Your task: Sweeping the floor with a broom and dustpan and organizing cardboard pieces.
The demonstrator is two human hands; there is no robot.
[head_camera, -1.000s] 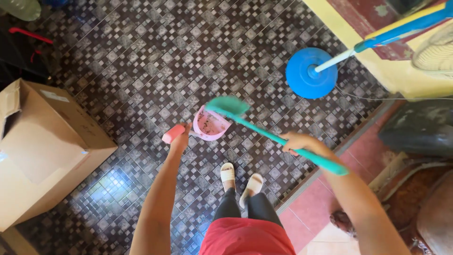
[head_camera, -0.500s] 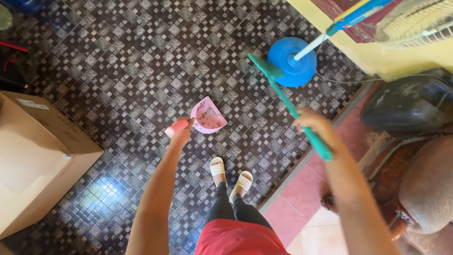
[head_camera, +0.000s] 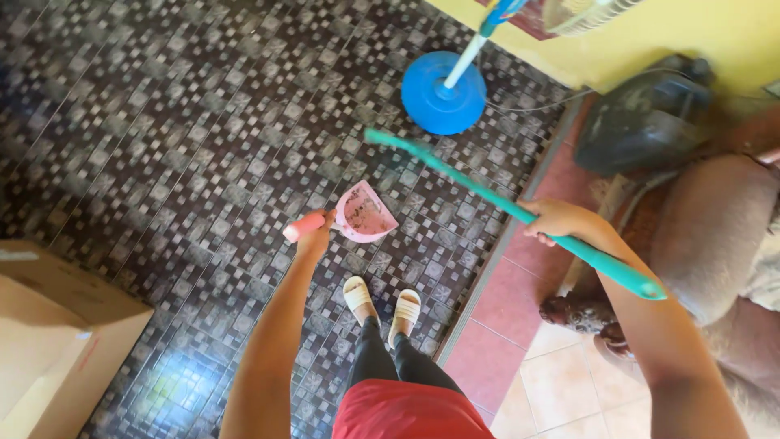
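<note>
While the head view looks straight down at a floor (head_camera: pixel 162 146) of small dark tiles patterned with pale squares, glossy where light glares near the bottom, the left hand (head_camera: pixel 315 238) is closed around the smooth pink handle of a pink plastic dustpan (head_camera: pixel 363 213). The pan is a shallow scoop with a rounded back rim, its inside speckled with dirt; whether its lip touches the tiles I cannot tell. The right hand (head_camera: pixel 556 219) is wrapped around the long, straight teal stick of a broom (head_camera: pixel 487 195), which slants from lower right up to upper left, its narrow teal head blurred above the dustpan and apart from it. Two pale slip-on sandals (head_camera: pixel 382 302) stand side by side just below the pan, under dark leggings and a red garment. A round blue disc base of a standing fan (head_camera: pixel 443 93) with a white pole sits near the yellow wall. A plain brown cardboard box (head_camera: pixel 49 349) occupies the lower left corner. To the right, beyond a pale strip, the floor changes to larger reddish and cream tiles (head_camera: pixel 520 358).
</note>
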